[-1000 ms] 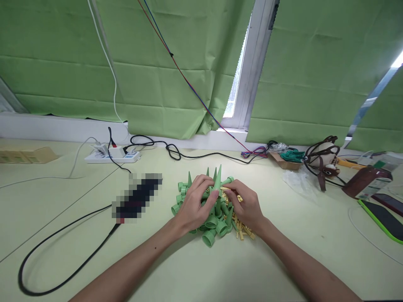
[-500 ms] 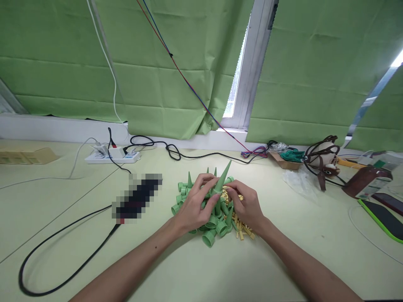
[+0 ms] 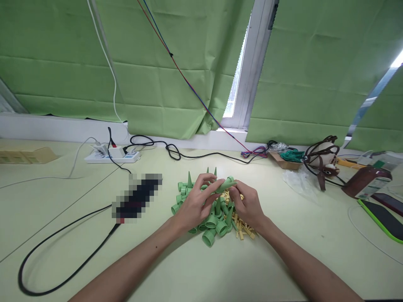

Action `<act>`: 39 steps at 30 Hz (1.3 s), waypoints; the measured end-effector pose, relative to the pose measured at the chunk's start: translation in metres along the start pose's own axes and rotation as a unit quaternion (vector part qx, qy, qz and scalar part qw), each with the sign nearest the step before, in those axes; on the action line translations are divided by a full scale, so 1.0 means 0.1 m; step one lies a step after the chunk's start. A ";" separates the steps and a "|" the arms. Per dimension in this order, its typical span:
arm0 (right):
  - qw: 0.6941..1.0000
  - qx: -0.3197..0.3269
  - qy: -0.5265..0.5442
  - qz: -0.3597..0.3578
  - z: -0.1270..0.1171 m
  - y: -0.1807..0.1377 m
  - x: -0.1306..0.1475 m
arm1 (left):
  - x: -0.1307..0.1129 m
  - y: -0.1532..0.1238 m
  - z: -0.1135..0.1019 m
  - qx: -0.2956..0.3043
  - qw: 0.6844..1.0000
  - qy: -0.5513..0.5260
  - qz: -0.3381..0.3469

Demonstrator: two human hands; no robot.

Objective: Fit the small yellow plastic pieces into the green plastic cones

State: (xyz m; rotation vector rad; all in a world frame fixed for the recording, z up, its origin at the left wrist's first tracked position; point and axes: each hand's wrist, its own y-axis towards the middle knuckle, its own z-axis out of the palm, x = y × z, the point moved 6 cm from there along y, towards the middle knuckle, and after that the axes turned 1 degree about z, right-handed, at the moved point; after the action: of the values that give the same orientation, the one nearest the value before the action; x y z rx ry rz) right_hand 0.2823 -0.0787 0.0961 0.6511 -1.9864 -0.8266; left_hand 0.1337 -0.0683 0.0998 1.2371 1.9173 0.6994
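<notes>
My left hand (image 3: pixel 197 201) is closed around a green plastic spike (image 3: pixel 225 185), gripping it between thumb and fingers. The spike lies tilted nearly level, its thin tip pointing right. Close to that tip is my right hand (image 3: pixel 248 203), its thumb and fingers pinched together; whatever is between them is hidden. Beneath both hands spreads a heap of similar green spikes (image 3: pixel 209 238) with wide, open round ends. Small yellow plastic pieces (image 3: pixel 245 230) lie along the right side of the heap, partly covered by my right hand.
A power strip (image 3: pixel 112 156) and black cable (image 3: pixel 201 156) run along the back. A blurred dark device (image 3: pixel 138 199) lies left. On the right are a cardboard tray (image 3: pixel 285 161), a clear plastic bag (image 3: pixel 300 184), a dark red bottle (image 3: pixel 367 181) and a green-edged phone (image 3: pixel 382 220).
The spike in my left hand has tipped from pointing up to nearly level, its tip now towards my right hand. Both hands have stayed over the heap.
</notes>
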 end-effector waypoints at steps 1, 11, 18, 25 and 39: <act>1.000 0.004 0.001 0.002 0.00 0.00 -0.01 | 0.00 0.00 0.00 0.001 1.000 0.012 0.006; 0.999 -0.032 -0.010 -0.022 -0.03 0.00 0.04 | -0.06 0.02 -0.04 -0.040 0.995 0.091 0.015; 0.997 -0.068 -0.013 -0.026 -0.08 0.00 0.07 | -0.02 0.04 -0.09 -0.064 0.994 0.050 -0.066; 0.998 -0.052 -0.024 -0.026 -0.07 0.01 0.11 | -0.03 0.04 -0.03 -0.007 0.996 0.007 -0.083; 0.999 -0.050 0.005 0.000 -0.04 -0.01 0.06 | -0.05 0.03 -0.03 -0.013 0.997 -0.027 -0.070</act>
State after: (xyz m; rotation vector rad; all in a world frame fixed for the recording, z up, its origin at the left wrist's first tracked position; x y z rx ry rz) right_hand 0.2835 -0.0847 0.1000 0.5964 -1.9232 -0.9160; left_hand 0.1342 -0.0722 0.1053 1.0827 1.9241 0.6098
